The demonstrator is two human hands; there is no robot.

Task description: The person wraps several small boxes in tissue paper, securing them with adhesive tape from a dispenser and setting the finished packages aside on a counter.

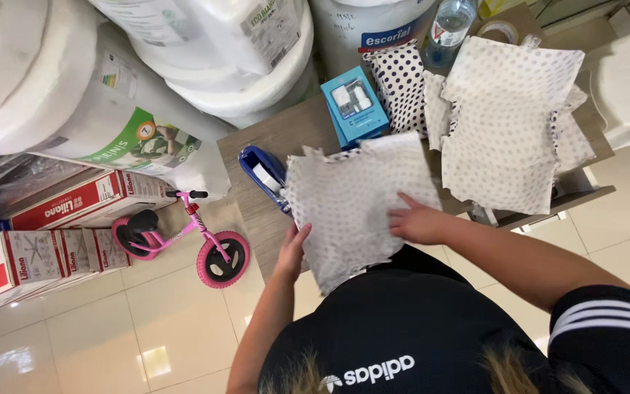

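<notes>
Left hand point(291, 248) grips the near-left edge of a dotted white fabric piece point(355, 197) held over the front of the small wooden table point(286, 135), while the right hand point(417, 221) lies flat on its right side, fingers spread, pinning rather than pinching. Fabric looks thin, light and floppy with ragged edges, so it will likely sag and slip unless held at two edges or corners. Crowding it: blue tape dispenser point(264, 171) tucked under the left edge, blue box point(355, 108) behind, stack of dotted pieces point(512, 124) just right, pink balance bike point(184, 237) on the floor to the left.
</notes>
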